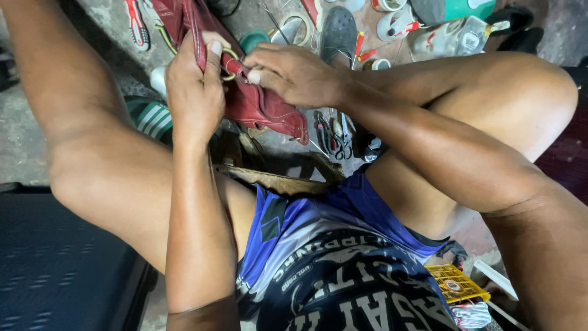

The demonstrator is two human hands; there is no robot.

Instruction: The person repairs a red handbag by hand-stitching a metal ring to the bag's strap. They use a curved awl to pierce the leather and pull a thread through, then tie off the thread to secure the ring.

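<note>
Gripping a red leather bag (257,101) between both hands, the person sits over a concrete floor (110,24). The left hand (195,86) is clamped on the bag's upper edge, thumb by a metal ring (229,61). The right hand (294,73), at three o'clock of the ring, pinches the strap tab there. The bag's long axis runs from eleven to five o'clock. Pliers (331,135) lie on the floor at five o'clock, a grey shoe (339,30) at one o'clock; knees hem both sides.
</note>
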